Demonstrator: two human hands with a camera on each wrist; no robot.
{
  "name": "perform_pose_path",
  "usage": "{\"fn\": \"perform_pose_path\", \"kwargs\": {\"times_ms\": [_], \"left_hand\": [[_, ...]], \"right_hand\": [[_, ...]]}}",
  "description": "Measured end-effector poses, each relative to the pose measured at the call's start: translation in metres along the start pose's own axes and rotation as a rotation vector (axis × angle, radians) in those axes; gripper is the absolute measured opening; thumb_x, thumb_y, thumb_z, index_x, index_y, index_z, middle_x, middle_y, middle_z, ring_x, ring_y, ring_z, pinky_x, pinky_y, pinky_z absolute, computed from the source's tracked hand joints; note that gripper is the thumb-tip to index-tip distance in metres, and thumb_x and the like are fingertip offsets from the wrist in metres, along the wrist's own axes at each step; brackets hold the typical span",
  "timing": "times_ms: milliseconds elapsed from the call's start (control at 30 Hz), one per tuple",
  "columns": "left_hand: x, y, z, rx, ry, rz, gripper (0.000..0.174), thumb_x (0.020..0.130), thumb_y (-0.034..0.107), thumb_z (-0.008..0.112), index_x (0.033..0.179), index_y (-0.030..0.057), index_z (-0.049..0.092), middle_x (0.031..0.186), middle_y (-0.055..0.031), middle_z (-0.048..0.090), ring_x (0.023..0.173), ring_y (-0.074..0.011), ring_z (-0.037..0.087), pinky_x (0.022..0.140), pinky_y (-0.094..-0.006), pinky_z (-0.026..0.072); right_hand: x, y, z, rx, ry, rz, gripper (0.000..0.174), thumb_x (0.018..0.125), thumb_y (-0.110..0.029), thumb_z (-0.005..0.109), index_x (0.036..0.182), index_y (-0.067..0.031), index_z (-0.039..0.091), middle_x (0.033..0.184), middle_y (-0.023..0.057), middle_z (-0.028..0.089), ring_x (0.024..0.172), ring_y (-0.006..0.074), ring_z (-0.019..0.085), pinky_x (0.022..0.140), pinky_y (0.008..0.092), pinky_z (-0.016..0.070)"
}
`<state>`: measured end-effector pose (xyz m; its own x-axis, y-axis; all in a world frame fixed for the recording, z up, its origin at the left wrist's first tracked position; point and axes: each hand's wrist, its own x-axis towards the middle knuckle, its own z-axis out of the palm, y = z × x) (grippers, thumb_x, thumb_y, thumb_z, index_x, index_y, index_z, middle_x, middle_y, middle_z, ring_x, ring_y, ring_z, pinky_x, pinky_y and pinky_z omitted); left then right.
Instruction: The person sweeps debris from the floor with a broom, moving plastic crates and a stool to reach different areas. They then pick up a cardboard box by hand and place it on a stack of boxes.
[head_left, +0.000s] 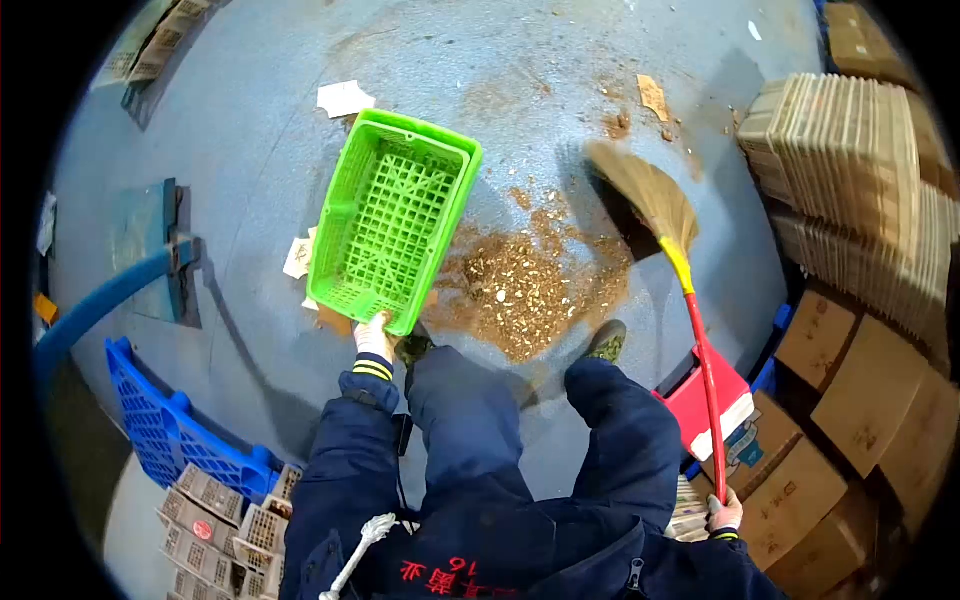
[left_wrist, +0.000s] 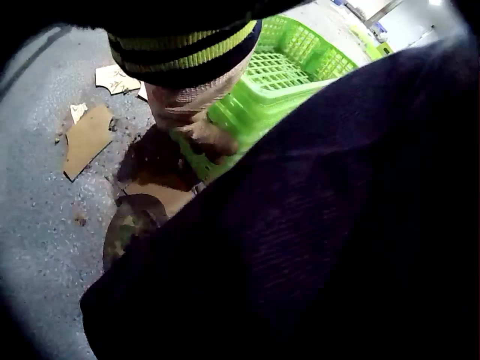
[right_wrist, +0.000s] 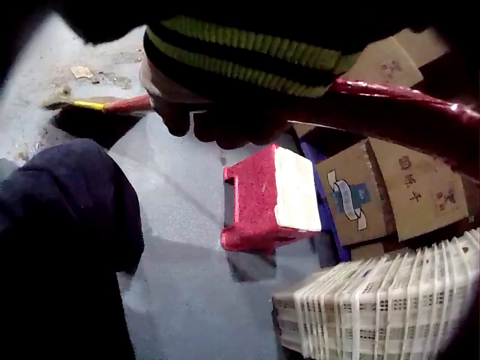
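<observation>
1. We count one green basket (head_left: 395,220), one broom (head_left: 680,265), one pile of brown debris (head_left: 520,285), one red stool (head_left: 680,405) and one blue pallet (head_left: 165,425). Two hands and two shoes show as well.
2. The left hand (head_left: 375,335) grips the basket's near rim with its fingers curled round the edge. The basket's open side faces up at us.
3. The right hand (head_left: 725,512) is closed round the top end of the broom's red handle. The broom slants forward, and its bristles (head_left: 645,195) meet the floor beyond the pile, well away from that hand.
4. The basket sits ahead of the left shoe (head_left: 412,347) and just left of the debris, with its near corner at the pile's edge. The pile lies between basket and bristles, and the basket is well apart from the right hand.
5. In the left wrist view a dark trouser leg (left_wrist: 337,225) covers most of the picture, so we see only part of the basket. The right wrist view leaves the fingers in shadow and blurs the handle.
6. The cardboard boxes (head_left: 870,400) on the right are cut off at the frame's edge, so we cannot count them. We also cannot tell whether the basket's far end touches the floor.
</observation>
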<state>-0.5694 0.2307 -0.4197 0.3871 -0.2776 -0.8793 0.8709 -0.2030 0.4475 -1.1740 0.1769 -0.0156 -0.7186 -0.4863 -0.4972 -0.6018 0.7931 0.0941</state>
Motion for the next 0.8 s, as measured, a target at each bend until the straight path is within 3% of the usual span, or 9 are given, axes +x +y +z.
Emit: {"fn": "perform_pose_path", "kwargs": {"times_ms": [67, 267, 333, 433, 467, 600, 667, 733, 800], "left_hand": [[-0.026, 0.013, -0.011, -0.073, -0.036, -0.035, 0.046, 0.073, -0.002, 0.051, 0.118, -0.0022, 0.042, 0.112, -0.019, 0.053, 0.1, -0.0383, 0.054, 0.08, -0.0543, 0.0495], [-0.161, 0.033, -0.07, -0.328, 0.103, -0.072, 0.049, 0.07, 0.0, 0.056, 0.118, 0.0019, 0.045, 0.112, -0.0148, 0.053, 0.1, -0.0358, 0.055, 0.074, -0.0559, 0.0507], [-0.192, 0.028, -0.109, -0.425, 0.136, -0.023, 0.046, 0.071, 0.0, 0.058, 0.115, 0.0021, 0.048, 0.11, -0.0139, 0.055, 0.098, -0.0345, 0.056, 0.075, -0.0534, 0.0513], [-0.23, 0.033, -0.152, -0.496, 0.247, -0.016, 0.046, 0.072, 0.004, 0.06, 0.116, 0.0044, 0.048, 0.111, -0.013, 0.056, 0.096, -0.0324, 0.058, 0.075, -0.0467, 0.0515], [-0.239, 0.038, -0.162, -0.544, 0.27, -0.025, 0.047, 0.073, 0.006, 0.06, 0.118, 0.0047, 0.046, 0.112, -0.0134, 0.056, 0.096, -0.0327, 0.058, 0.075, -0.0466, 0.0513], [-0.24, 0.023, -0.206, -0.653, 0.405, 0.091, 0.056, 0.081, 0.032, 0.061, 0.124, 0.002, 0.042, 0.124, -0.0159, 0.05, 0.114, -0.0326, 0.048, 0.097, -0.0493, 0.0396], [-0.242, 0.025, -0.196, -0.849, 0.575, -0.287, 0.085, 0.078, 0.058, 0.056, 0.136, 0.0032, 0.027, 0.137, -0.0233, 0.033, 0.124, -0.0374, 0.037, 0.102, -0.0496, 0.0322], [-0.261, 0.047, -0.138, -0.427, 0.381, -0.312, 0.085, 0.074, 0.059, 0.061, 0.134, 0.0066, 0.03, 0.138, -0.0241, 0.03, 0.119, -0.0393, 0.042, 0.099, -0.052, 0.0349], [-0.256, 0.056, -0.089, -0.352, -0.088, -0.188, 0.069, 0.077, 0.051, 0.063, 0.125, 0.0092, 0.039, 0.13, -0.0248, 0.04, 0.109, -0.0391, 0.05, 0.093, -0.054, 0.0397]], "right_hand": [[-0.015, -0.012, -0.011, 0.122, -0.022, -0.033, 0.02, 0.076, -0.01, 0.064, 0.096, -0.0099, 0.062, 0.055, -0.0007, 0.05, 0.036, 0.0098, 0.041, 0.032, 0.0276, 0.0325], [-0.013, -0.045, -0.065, 0.073, -0.175, -0.325, 0.01, 0.077, -0.004, 0.064, 0.087, -0.0029, 0.062, 0.066, -0.0006, 0.058, 0.05, 0.0075, 0.05, 0.046, 0.0227, 0.0397], [-0.084, -0.149, -0.071, -0.14, -0.272, -0.385, 0.014, 0.077, -0.004, 0.065, 0.09, -0.0008, 0.062, 0.069, -0.0002, 0.059, 0.062, 0.0061, 0.053, 0.054, 0.0214, 0.0425], [-0.079, -0.182, -0.068, -0.201, -0.454, -0.583, 0.016, 0.077, -0.002, 0.063, 0.092, -0.0007, 0.062, 0.069, 0.0004, 0.059, 0.056, 0.0081, 0.053, 0.05, 0.0222, 0.0418], [-0.105, -0.209, -0.063, -0.196, -0.538, -0.383, 0.019, 0.075, -0.006, 0.065, 0.094, -0.0019, 0.063, 0.07, 0.0005, 0.059, 0.058, 0.0091, 0.054, 0.053, 0.0233, 0.0432], [-0.123, -0.238, -0.035, -0.506, -0.626, -0.69, 0.032, 0.072, -0.017, 0.068, 0.101, -0.0064, 0.064, 0.07, 0.0057, 0.061, 0.063, 0.0092, 0.056, 0.059, 0.0257, 0.0451], [-0.161, -0.27, -0.024, -0.622, -0.716, -0.666, 0.031, 0.072, -0.018, 0.067, 0.101, -0.0074, 0.064, 0.069, 0.0044, 0.061, 0.061, 0.0092, 0.056, 0.058, 0.0255, 0.045], [-0.184, -0.293, -0.005, -0.737, -0.807, -0.601, 0.031, 0.074, -0.019, 0.066, 0.103, -0.0088, 0.062, 0.061, 0.0019, 0.056, 0.053, 0.0109, 0.055, 0.054, 0.0277, 0.0455], [-0.206, -0.314, 0.019, -0.808, -0.919, -0.639, 0.032, 0.075, -0.02, 0.065, 0.104, -0.0079, 0.06, 0.058, 0.0043, 0.056, 0.051, 0.012, 0.056, 0.051, 0.0289, 0.046]]}}
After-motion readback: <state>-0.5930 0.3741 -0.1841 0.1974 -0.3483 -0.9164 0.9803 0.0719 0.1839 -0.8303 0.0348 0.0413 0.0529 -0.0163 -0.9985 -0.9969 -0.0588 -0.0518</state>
